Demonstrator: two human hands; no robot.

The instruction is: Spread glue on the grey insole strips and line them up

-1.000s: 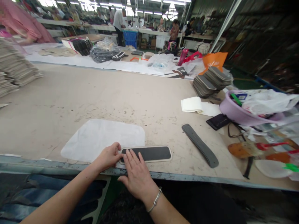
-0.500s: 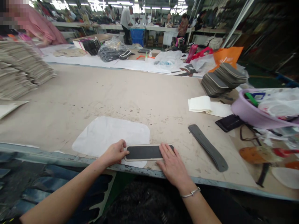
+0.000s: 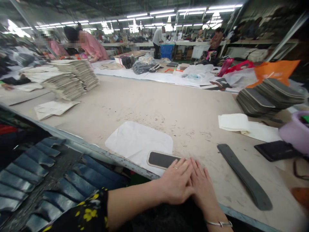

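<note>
A dark rectangular piece with a pale border (image 3: 159, 159) lies flat near the table's front edge, its left end over a white rounded sheet (image 3: 137, 138). My left hand (image 3: 178, 180) rests with its fingers stretched over the right part of the piece. Right beside it, touching it, my right hand (image 3: 201, 182) lies with extended fingers at the piece's right end, which is hidden under the hands. A long grey curved strip (image 3: 243, 175) lies to the right, apart from both hands.
Stacks of pale sheets (image 3: 70, 79) stand at the left, dark padded pieces (image 3: 270, 96) at the right. Folded white paper (image 3: 233, 122), a black wallet-like item (image 3: 275, 150) and a purple basin (image 3: 294, 130) are at the right. A person in pink (image 3: 93, 46) bends over the table behind.
My left hand has moved from the piece's left end to its right part, beside my right hand. The view has turned to the left, showing more of the left side.
</note>
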